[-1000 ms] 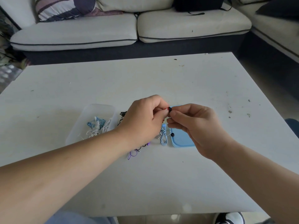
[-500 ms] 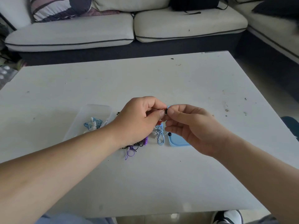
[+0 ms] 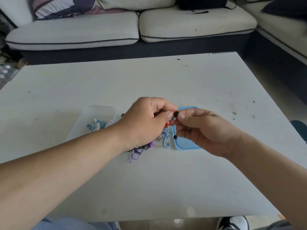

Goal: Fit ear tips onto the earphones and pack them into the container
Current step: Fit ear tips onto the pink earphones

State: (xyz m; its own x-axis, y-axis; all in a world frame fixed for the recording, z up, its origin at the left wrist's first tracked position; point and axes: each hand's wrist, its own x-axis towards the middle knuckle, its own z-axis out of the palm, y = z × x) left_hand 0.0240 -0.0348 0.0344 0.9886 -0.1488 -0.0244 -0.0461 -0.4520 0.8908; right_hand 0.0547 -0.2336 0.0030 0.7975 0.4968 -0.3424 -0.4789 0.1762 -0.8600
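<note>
My left hand (image 3: 146, 122) pinches a red earphone (image 3: 167, 124) above the table. My right hand (image 3: 204, 130) pinches a small black ear tip (image 3: 176, 114) against the earphone's end; the fingertips of both hands meet there. To the left, a clear plastic container (image 3: 93, 113) holds coiled blue and white earphones (image 3: 96, 127). A blue lid (image 3: 186, 145) lies under my right hand, with a loose black ear tip (image 3: 175, 137) at its edge. A coiled blue-grey earphone (image 3: 166, 140) lies between my hands. Purple and black earphones (image 3: 137, 151) lie tangled under my left wrist.
The white table (image 3: 166, 180) carries small dark specks at the right (image 3: 234, 113). A pale sofa (image 3: 132, 25) runs behind the table's far edge and along the right side. A shoe (image 3: 232, 224) shows below the table's near edge.
Both hands have kept pinching together at the same spot. The black ear tip now shows more plainly between the fingertips, and the red earphone hangs visible below my left thumb.
</note>
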